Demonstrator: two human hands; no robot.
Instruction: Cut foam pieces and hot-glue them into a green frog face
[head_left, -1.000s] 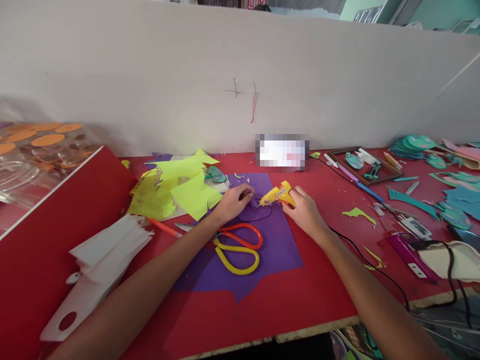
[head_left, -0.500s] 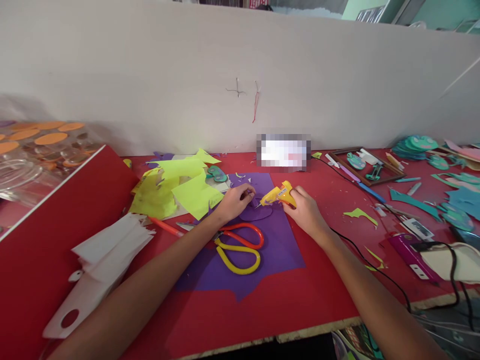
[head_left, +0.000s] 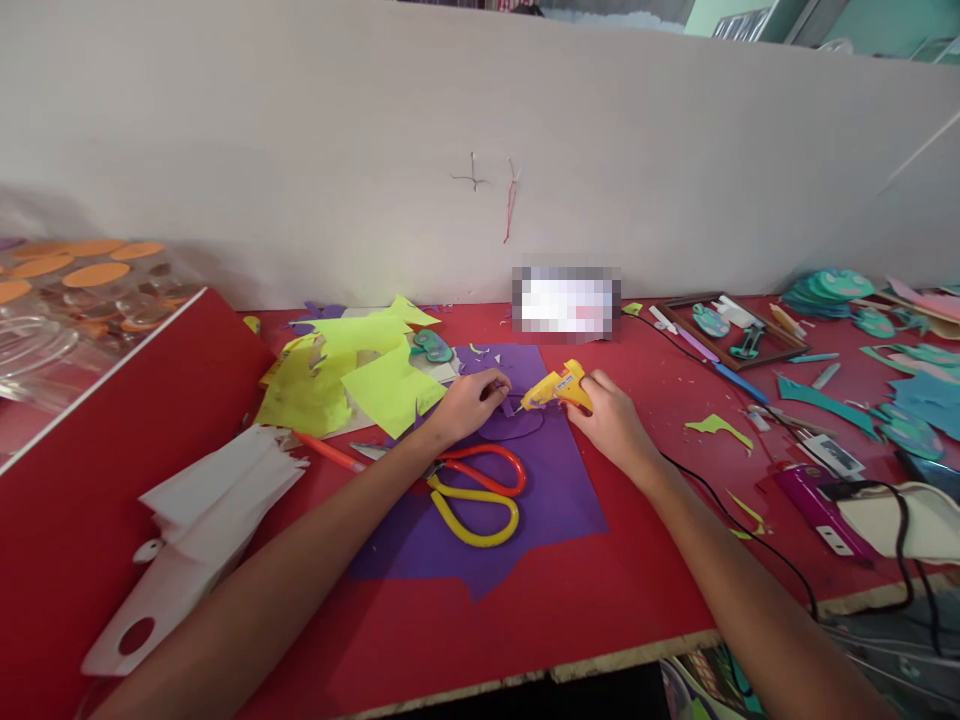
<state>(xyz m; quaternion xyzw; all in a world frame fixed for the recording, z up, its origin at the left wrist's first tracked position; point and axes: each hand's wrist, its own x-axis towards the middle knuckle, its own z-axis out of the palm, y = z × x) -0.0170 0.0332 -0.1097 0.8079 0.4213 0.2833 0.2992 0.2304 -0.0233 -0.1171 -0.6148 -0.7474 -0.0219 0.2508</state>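
Note:
A yellow glue gun (head_left: 556,386) is in the grip of my right hand (head_left: 606,418), its nozzle pointing left. Facing that nozzle, my left hand (head_left: 474,402) pinches a small purple foam piece (head_left: 509,406). Both hands are above a purple sheet (head_left: 562,480) on the red table. Just under the nozzle lies a rounded purple cut-out (head_left: 517,428). Scissors (head_left: 484,500) with one red and one yellow handle rest on the sheet, their blades partly hidden by my left forearm.
Yellow-green scraps (head_left: 390,385) and a teal mask-like piece (head_left: 432,346) lie to the left. White strips (head_left: 217,500) sit beside a red board (head_left: 112,480). At right are a wooden tray (head_left: 772,350), teal cut-outs (head_left: 829,290), a purple power strip (head_left: 825,510) and a black cord (head_left: 750,530).
The view has shifted very slightly. Both hands keep nearly the same place, with the glue gun's nozzle still close to the small purple piece.

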